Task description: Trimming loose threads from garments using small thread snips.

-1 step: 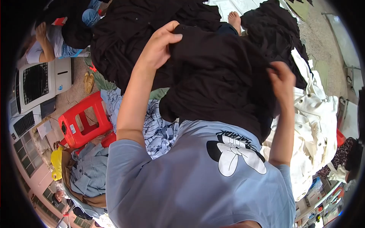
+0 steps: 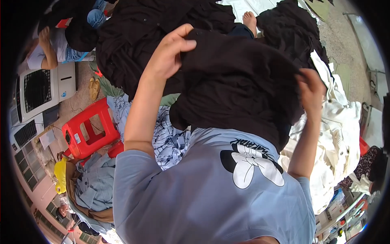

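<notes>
A black garment (image 2: 235, 77) lies across my lap and is held up in front of me, its lower part bunched against my blue T-shirt. My left hand (image 2: 168, 53) pinches its upper left corner between thumb and fingers. At the right edge my right hand (image 2: 312, 91) has its fingers curled onto the cloth; this hand is slightly blurred. The garment's cut is hard to make out among the folds. Beyond it lies a big heap of black clothes (image 2: 134, 44), some with small buttons.
More black clothes (image 2: 290, 32) lie at the far right, near a bare foot (image 2: 250, 22). White garments (image 2: 337, 138) are piled on my right. To my left are a red plastic stool (image 2: 91, 130), patterned cloth (image 2: 164, 138) and blue-grey clothes (image 2: 95, 183). Another person's arm (image 2: 48, 49) shows at far left.
My right hand has moved to the right, drawing the garment's right side wider. My left hand has barely shifted and keeps its corner.
</notes>
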A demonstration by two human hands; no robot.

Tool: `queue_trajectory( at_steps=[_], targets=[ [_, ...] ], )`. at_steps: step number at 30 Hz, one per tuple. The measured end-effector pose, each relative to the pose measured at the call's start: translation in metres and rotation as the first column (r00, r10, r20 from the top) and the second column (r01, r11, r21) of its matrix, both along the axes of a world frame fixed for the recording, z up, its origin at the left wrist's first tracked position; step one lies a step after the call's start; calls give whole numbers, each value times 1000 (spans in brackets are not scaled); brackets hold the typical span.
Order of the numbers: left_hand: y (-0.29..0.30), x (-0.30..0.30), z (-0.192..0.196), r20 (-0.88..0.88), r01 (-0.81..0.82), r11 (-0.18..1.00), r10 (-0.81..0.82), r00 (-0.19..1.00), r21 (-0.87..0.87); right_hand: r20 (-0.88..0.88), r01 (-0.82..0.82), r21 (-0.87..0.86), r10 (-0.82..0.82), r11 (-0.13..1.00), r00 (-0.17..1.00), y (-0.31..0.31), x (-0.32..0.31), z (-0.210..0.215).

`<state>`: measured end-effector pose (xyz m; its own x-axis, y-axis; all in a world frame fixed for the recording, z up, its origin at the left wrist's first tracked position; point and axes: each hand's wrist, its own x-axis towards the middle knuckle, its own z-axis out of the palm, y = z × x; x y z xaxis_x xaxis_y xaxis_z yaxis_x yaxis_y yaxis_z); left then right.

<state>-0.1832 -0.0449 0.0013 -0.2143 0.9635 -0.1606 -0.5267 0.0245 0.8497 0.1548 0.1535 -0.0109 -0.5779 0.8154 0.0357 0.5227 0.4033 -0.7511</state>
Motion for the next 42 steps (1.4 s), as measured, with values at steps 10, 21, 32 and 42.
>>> queue_trajectory(
  at_steps=[10,21,32,42],
  targets=[
    [-20,105,-36,-13,386,843,-421,907,-374,478,224,2,-197,975,856,-38,157,20],
    [-20,109,-10,-183,484,797,-570,801,-361,-62,-578,-439,618,689,784,-70,-49,4],
    [-23,78,-24,-341,276,861,-436,833,-427,-138,-323,-791,363,519,922,-36,-27,-15],
    [-35,58,-23,-414,160,883,-359,836,-442,-149,-273,-793,261,544,954,-38,-25,-17]
  ],
)
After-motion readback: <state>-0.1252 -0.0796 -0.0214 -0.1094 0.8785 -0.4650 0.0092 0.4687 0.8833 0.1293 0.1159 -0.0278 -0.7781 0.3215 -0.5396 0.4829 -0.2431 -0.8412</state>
